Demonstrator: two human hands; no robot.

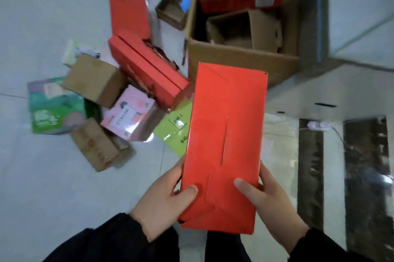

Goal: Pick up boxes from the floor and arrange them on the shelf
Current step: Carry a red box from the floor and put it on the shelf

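Note:
A long flat red box (223, 140) is held up in front of me, its folded underside facing the camera. My left hand (164, 204) grips its near left edge, thumb on the face. My right hand (270, 204) grips the near right edge, thumb on the face too. On the pale floor to the left lies a heap of boxes: two more red boxes (147, 70) (129, 14), a plain brown carton (96, 79), a pink box (130, 117), a green and lilac box (53, 108), a lime-green box (174, 127) and a small brown box (98, 144).
A large open cardboard carton (241, 59) stands ahead, with red trays and a smaller brown box inside. A small open brown box (170, 11) lies beside it. At the right are a pale ledge (332, 91), dark panels and a white power strip (317, 125) with a cable.

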